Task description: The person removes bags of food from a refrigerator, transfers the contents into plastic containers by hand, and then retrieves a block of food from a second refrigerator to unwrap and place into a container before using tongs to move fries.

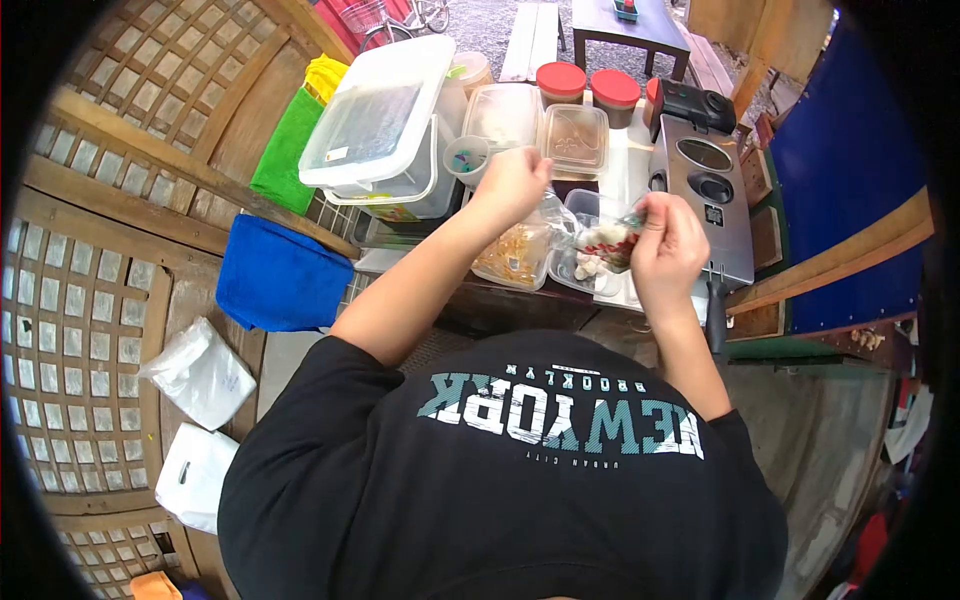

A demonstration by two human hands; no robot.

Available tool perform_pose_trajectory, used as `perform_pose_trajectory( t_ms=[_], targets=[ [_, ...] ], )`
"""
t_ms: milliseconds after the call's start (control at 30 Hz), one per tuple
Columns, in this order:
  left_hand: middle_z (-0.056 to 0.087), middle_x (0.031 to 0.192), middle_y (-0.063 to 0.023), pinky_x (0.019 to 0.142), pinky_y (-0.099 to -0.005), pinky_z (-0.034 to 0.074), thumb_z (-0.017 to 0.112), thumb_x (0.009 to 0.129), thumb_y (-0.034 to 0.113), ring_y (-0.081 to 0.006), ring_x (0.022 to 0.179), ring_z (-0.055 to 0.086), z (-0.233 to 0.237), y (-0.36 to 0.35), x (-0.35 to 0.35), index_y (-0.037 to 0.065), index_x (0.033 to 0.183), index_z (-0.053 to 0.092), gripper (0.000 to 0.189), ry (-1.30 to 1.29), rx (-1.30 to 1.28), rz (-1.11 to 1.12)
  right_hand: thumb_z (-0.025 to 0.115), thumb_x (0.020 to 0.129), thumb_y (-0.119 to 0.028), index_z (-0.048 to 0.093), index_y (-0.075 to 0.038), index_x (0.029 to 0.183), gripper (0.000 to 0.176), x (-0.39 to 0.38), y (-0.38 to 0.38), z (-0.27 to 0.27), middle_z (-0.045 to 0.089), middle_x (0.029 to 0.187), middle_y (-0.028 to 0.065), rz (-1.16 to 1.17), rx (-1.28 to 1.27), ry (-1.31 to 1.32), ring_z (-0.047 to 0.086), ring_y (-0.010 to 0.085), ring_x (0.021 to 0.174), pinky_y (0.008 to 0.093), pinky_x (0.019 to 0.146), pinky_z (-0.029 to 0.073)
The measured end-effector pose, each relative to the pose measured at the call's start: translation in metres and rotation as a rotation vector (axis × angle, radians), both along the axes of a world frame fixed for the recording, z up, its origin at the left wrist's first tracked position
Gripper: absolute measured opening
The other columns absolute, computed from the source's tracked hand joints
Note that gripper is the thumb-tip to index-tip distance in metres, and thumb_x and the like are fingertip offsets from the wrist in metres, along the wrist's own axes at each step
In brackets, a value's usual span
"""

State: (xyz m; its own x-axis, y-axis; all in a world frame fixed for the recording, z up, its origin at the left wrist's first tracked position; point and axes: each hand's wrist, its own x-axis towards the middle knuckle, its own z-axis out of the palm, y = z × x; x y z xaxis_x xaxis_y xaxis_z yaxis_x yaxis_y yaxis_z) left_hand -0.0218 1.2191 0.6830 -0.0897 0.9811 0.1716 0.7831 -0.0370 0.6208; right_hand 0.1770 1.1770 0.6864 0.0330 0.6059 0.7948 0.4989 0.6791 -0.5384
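My left hand [515, 185] is closed above the containers, gripping one side of a clear plastic bag [558, 215]. Red print shows on the bag, which stretches across to my right hand [670, 240], whose fingers pinch its other side. Beneath it is a clear tub [565, 268] with white, rounded pieces inside. Beside that tub, below my left wrist, sits another clear container of orange-yellow shreds [513, 252]. A small round cup [466, 158] with blue-green bits stands just left of my left hand.
A large lidded plastic bin [380, 125] stands at the left. Lidded boxes [576, 138] and red-capped jars [561, 82] line the back. A metal appliance [700, 190] with a black handle [716, 315] stands right. Blue cloth [278, 272] hangs at left, near white plastic bags [203, 375].
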Motion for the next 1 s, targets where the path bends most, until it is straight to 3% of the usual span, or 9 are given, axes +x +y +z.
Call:
perform_pose_trajectory(
  t_ms=[200,367,467,667,700,767,867,900,1000],
  targets=[
    [0.059,0.071,-0.0238,0.063,-0.0429,0.045,0.055,0.085,0.019,-0.0392,0.070,0.059,0.004,-0.015,-0.037,-0.003,0.076,0.059,0.025,0.078,0.071,0.139,0.049,0.092,-0.011,0.055,-0.001,0.073,0.022,0.014,-0.005,-0.001,0.055,0.067,0.0093,-0.130,-0.063,0.194,0.053,0.0191,0.057,0.0296,0.054,0.042],
    [0.058,0.066,-0.0232,0.057,-0.0422,0.044,0.055,0.087,0.018,-0.0375,0.063,0.059,0.023,-0.027,-0.039,-0.003,0.074,0.057,0.025,-0.041,0.257,0.135,0.043,0.096,-0.018,0.052,0.000,0.075,0.029,0.014,-0.003,-0.009,0.054,0.068,0.0039,-0.038,-0.125,0.395,0.048,0.0092,0.059,0.0226,0.055,0.038],
    [0.053,0.055,-0.0109,0.048,-0.0294,0.038,0.053,0.090,0.019,-0.0123,0.049,0.046,0.040,-0.032,-0.038,-0.004,0.077,0.056,0.026,-0.082,0.295,0.089,0.040,0.098,-0.020,0.049,-0.001,0.075,0.031,0.013,0.001,-0.014,0.051,0.068,0.0037,0.028,-0.117,0.524,0.048,0.0093,0.061,0.0221,0.058,0.039],
    [0.052,0.060,-0.0046,0.049,-0.0273,0.036,0.052,0.092,0.022,-0.0069,0.055,0.044,0.032,-0.054,-0.031,-0.001,0.080,0.057,0.026,-0.215,0.233,-0.097,0.037,0.099,-0.020,0.046,-0.002,0.076,0.031,0.015,-0.001,-0.008,0.048,0.070,0.0033,0.076,-0.115,0.650,0.047,0.0094,0.062,0.0229,0.060,0.039],
    [0.055,0.065,-0.0034,0.056,-0.0267,0.039,0.049,0.093,0.038,-0.0076,0.062,0.047,0.019,-0.056,-0.025,0.000,0.086,0.057,0.039,-0.274,0.262,-0.176,0.037,0.099,-0.021,0.046,-0.003,0.076,0.031,0.015,0.002,-0.010,0.048,0.070,0.0027,0.058,-0.140,0.637,0.047,0.0090,0.063,0.0229,0.061,0.039],
    [0.058,0.076,-0.0096,0.067,-0.0306,0.043,0.048,0.093,0.037,-0.0154,0.072,0.054,-0.018,-0.058,-0.027,0.002,0.103,0.057,0.038,-0.519,-0.138,-0.365,0.038,0.099,-0.021,0.047,-0.003,0.075,0.031,0.015,0.012,-0.017,0.047,0.070,0.0017,0.022,-0.189,0.609,0.045,0.0083,0.065,0.0229,0.062,0.038],
    [0.052,0.111,-0.0092,0.090,-0.0285,0.040,0.051,0.086,0.054,-0.0161,0.105,0.049,-0.074,-0.056,-0.004,-0.003,0.127,0.039,0.071,-0.841,-0.308,-0.491,0.040,0.098,-0.023,0.051,-0.001,0.077,0.032,0.008,0.034,-0.043,0.050,0.072,0.0012,0.006,-0.349,0.611,0.045,0.0083,0.069,0.0236,0.064,0.038],
    [0.050,0.118,-0.0109,0.092,-0.0284,0.039,0.062,0.084,0.042,-0.0164,0.110,0.047,-0.078,-0.049,0.006,-0.002,0.130,0.036,0.068,-0.828,-0.328,-0.517,0.041,0.097,-0.023,0.053,0.000,0.079,0.032,0.006,0.044,-0.057,0.052,0.073,0.0018,-0.061,-0.403,0.563,0.046,0.0086,0.069,0.0243,0.065,0.039],
    [0.056,0.114,-0.0093,0.090,-0.0299,0.041,0.070,0.080,0.023,-0.0149,0.104,0.053,-0.074,-0.044,0.026,-0.001,0.121,0.047,0.052,-1.084,-0.379,-0.484,0.042,0.097,-0.025,0.057,0.001,0.081,0.034,-0.008,0.061,-0.084,0.057,0.073,0.0036,0.040,-0.659,0.660,0.049,0.0102,0.065,0.0259,0.064,0.042]
  ],
)
